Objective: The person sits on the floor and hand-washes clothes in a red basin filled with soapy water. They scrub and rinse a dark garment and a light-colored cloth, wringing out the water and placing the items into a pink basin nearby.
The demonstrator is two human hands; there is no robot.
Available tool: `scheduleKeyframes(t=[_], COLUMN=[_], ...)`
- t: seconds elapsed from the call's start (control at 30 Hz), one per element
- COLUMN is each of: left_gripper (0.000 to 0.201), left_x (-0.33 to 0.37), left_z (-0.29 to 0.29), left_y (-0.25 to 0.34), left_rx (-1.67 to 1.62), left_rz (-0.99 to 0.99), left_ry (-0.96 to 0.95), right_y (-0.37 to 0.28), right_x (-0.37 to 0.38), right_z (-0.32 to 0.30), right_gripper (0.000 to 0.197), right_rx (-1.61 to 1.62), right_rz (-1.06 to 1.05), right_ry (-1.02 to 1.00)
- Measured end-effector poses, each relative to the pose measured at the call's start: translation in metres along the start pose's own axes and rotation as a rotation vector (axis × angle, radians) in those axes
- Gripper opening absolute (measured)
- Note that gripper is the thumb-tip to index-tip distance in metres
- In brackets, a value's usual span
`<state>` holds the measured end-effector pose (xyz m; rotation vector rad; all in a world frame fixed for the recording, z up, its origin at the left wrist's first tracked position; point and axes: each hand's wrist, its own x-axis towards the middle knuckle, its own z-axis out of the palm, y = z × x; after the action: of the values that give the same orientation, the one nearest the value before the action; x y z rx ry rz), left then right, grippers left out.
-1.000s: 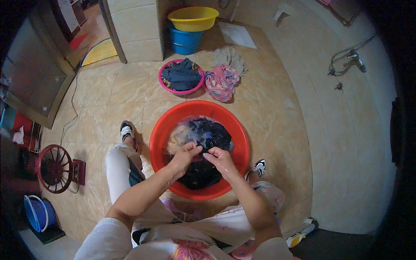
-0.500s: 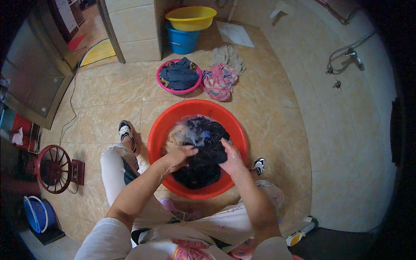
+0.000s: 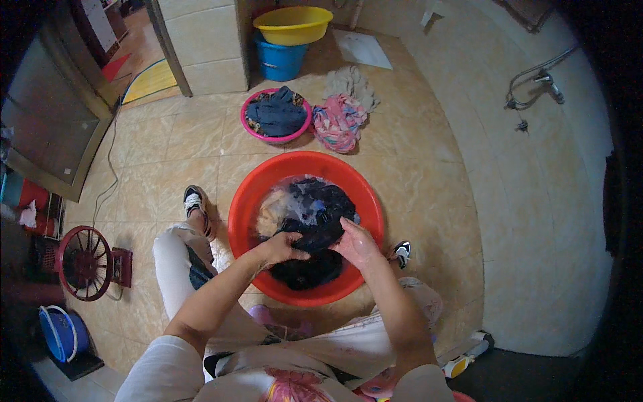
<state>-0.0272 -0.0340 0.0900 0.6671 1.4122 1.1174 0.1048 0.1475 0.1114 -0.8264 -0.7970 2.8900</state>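
A wide red basin (image 3: 239, 214) stands on the floor between my feet, holding soapy water and wet laundry. My left hand (image 3: 281, 249) grips the near left part of a black garment (image 3: 313, 233), thumb on top and the other fingers partly hidden. On the garment's right side, my right hand (image 3: 357, 244) holds it with the fingertips tucked into the cloth. The stretch between both hands is bunched, and more dark cloth (image 3: 308, 271) lies in the basin on my side of it. A beige cloth (image 3: 271, 213) sits at the basin's left, beside foam.
Beyond the basin are a pink-rimmed tub (image 3: 245, 127) of dark blue clothes and a pink patterned cloth (image 3: 339, 124). A yellow basin (image 3: 293, 27) rests on a blue bucket (image 3: 280, 61). At the left stand a red fan (image 3: 85, 263) and a blue pail (image 3: 63, 333).
Both hands have drawn slightly toward me and nearer each other. The black garment between them is pulled closer and bunched, showing a gap above the dark cloth below.
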Motion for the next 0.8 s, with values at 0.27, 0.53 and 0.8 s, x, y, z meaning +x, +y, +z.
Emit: scheduleKeyframes(t=[0.27, 0.53, 0.8], left_gripper=[0.036, 0.036, 0.026], left_x=[-0.001, -0.003, 0.000], left_z=[-0.004, 0.006, -0.001], left_y=[0.024, 0.036, 0.010], left_rx=[-0.821, -1.080, -0.451], left_rz=[-0.062, -0.165, -0.149], left_ry=[0.154, 0.127, 0.000], right_y=[-0.006, 0.004, 0.002], right_x=[-0.011, -0.001, 0.012], right_z=[-0.006, -0.011, 0.008], right_gripper=[0.041, 0.042, 0.031], right_rx=[-0.346, -0.407, 0.057], right_rz=[0.184, 0.143, -0.022], right_ry=[0.125, 0.136, -0.004])
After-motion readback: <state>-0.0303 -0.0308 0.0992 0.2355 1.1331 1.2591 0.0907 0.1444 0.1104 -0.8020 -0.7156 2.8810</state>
